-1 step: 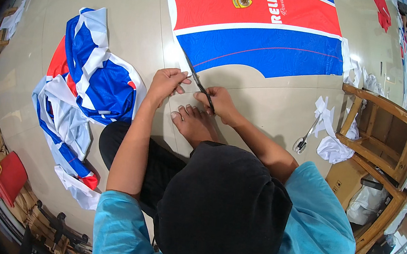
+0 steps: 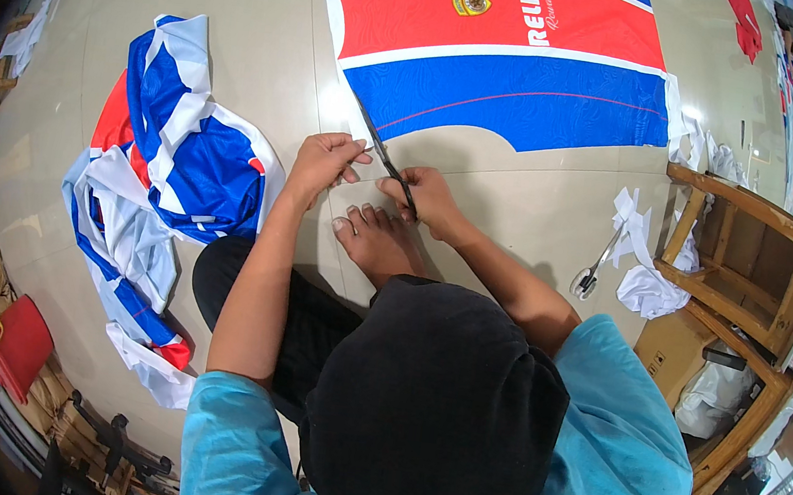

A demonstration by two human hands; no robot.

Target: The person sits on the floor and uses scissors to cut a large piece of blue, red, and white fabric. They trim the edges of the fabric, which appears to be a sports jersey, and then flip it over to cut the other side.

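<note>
My right hand (image 2: 426, 200) grips black-handled scissors (image 2: 388, 166), their long blades lying along the white left edge of a printed fabric panel (image 2: 497, 98). The panel is spread flat, with blue and red bands, a badge and printed lettering. My left hand (image 2: 323, 166) is just left of the scissors, fingers pinched on the white edge of the panel. My bare foot (image 2: 377, 245) rests on the tiled floor below both hands. A crumpled heap of blue, white and red fabric (image 2: 191, 165) lies to the left of my left arm.
Wooden stool frames (image 2: 738, 252) and a cardboard box (image 2: 663, 351) stand at the right, beside white fabric scraps (image 2: 651, 286) and a small metal tool (image 2: 587, 279). A red item (image 2: 18, 346) and wheeled chair bases (image 2: 119, 451) are at the lower left. Red fabric (image 2: 743, 23) lies upper right.
</note>
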